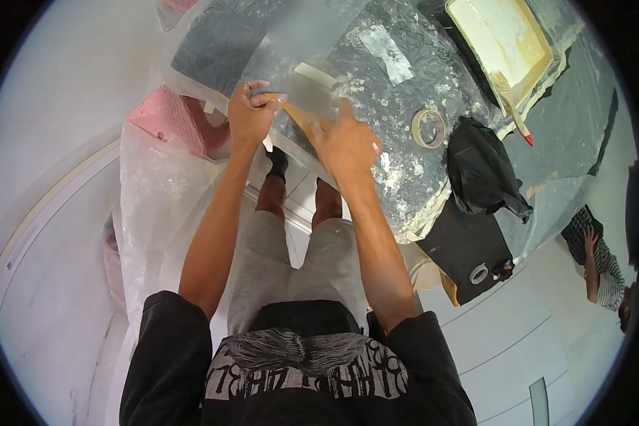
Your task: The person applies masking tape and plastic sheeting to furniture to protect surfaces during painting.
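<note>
My left hand (248, 119) is closed in a pinch, with thumb and fingertips on one end of a yellow-orange strip (298, 117). The strip slants down to the right, and a dark edge shows beside the left fingertips. At its other end is my right hand (344, 144), its thumb and fingers closed on it and the forefinger bent upward. Both hands are over the near edge of a plastic-covered table (415, 92) spattered with white. Just beyond them lies a short cream strip (316, 74), partly blurred by a smudge in the picture.
A roll of tape (428, 128) and a black plastic bag (484, 170) lie to the right. Farther back stands a paint tray (468, 32) with a brush (511, 106) against it. Pink wrapped material (177, 121) is at left. Another person (607, 270) is at far right.
</note>
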Motion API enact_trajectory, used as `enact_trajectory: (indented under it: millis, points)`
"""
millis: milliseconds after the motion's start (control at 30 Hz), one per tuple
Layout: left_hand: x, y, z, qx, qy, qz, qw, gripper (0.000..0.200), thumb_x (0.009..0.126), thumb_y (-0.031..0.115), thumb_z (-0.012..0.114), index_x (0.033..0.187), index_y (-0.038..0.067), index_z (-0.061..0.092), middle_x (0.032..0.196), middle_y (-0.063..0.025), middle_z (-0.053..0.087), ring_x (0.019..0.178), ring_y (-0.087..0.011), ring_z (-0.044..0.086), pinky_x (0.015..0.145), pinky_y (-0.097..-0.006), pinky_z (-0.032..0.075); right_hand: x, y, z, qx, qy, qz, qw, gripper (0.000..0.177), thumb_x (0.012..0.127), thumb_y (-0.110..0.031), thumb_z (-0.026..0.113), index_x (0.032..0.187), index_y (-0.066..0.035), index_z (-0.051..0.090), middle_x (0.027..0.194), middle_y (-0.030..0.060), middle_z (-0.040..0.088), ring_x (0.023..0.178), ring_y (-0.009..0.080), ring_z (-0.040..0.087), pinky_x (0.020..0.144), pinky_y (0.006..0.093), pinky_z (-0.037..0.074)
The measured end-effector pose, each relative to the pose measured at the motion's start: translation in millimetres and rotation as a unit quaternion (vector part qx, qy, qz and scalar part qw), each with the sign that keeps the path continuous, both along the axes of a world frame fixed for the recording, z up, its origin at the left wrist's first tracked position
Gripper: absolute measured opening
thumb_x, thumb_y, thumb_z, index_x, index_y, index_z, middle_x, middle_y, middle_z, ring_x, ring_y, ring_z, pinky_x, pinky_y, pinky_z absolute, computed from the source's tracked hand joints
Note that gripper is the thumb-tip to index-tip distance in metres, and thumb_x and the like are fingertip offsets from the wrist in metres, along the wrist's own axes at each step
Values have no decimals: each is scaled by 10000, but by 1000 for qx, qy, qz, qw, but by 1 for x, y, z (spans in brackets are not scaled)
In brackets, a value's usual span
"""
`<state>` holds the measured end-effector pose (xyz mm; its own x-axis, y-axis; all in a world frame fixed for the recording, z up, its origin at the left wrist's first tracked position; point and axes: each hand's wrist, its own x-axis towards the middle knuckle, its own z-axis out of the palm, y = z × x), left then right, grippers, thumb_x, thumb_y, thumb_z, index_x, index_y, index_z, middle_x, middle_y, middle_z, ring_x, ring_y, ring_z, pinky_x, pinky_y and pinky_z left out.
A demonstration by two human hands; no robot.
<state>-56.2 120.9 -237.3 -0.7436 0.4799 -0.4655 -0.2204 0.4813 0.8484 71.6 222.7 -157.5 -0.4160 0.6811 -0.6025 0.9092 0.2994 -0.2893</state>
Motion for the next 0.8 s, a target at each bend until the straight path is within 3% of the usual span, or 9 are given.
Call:
enact_trajectory:
  millis: [233, 333, 400, 500, 600, 700, 733, 800]
  points:
    - [5, 0, -18, -31, 131, -1, 991, 256, 770, 60, 720, 999, 18, 613, 826, -81, 726, 642, -69, 634, 594, -219, 479, -26, -4, -32, 59, 48, 42, 996, 341, 774, -295, 666, 969, -29, 579, 750, 178, 677, 709, 343, 689, 639, 459, 532]
    - [13, -6, -30, -6, 151, 33, 988, 263, 731, 59, 747, 972, 50, 641, 855, -74, 715, 682, -121, 647, 634, -253, 490, -31, -7, -37, 73, 55, 50, 995, 297, 764, -262, 660, 940, -33, 589, 749, 172, 680, 696, 344, 689, 628, 459, 533]
    - [13, -7, -31, -29, 345, -29, 938, 265, 681, 63, 774, 920, 82, 663, 883, -53, 674, 731, -185, 629, 685, -302, 490, -34, -9, -41, 77, 60, 50, 994, 287, 759, -250, 657, 936, -34, 591, 748, 171, 680, 692, 344, 689, 625, 459, 533]
    - [6, 0, -19, -92, 435, 37, 895, 247, 679, 70, 789, 897, 89, 674, 873, -56, 618, 758, -191, 569, 708, -328, 463, -33, -12, -45, 84, 49, 66, 993, 298, 760, -259, 658, 942, -32, 593, 755, 170, 683, 709, 342, 692, 630, 459, 534]
    - [-6, -9, -28, -69, 371, -38, 925, 228, 671, 104, 798, 862, 81, 677, 854, -38, 608, 754, -202, 552, 737, -342, 455, -32, -11, -37, 78, 66, 65, 993, 342, 772, -297, 669, 968, -28, 590, 770, 173, 686, 734, 347, 694, 658, 456, 536]
    - [-12, -9, -23, -73, 283, 13, 956, 187, 680, 111, 787, 831, 80, 681, 849, -40, 615, 771, -219, 565, 746, -339, 454, -20, -10, -21, 51, 66, 44, 996, 431, 782, -353, 681, 1028, -13, 583, 789, 194, 684, 760, 368, 686, 684, 453, 532]
    - [-11, -11, -22, -72, 282, 15, 957, 187, 680, 111, 787, 831, 80, 681, 849, -40, 615, 771, -219, 565, 746, -339, 454, -15, -10, -18, 32, 71, 35, 996, 466, 781, -371, 687, 1059, -14, 577, 795, 203, 681, 768, 376, 681, 697, 455, 528]
    - [-7, -14, -24, 7, 402, -64, 914, 163, 671, 76, 736, 823, 98, 680, 885, -56, 615, 792, -270, 578, 753, -372, 461, -9, -8, -18, 14, 75, 28, 997, 501, 780, -390, 692, 1091, -15, 571, 801, 212, 679, 777, 385, 676, 710, 456, 524]
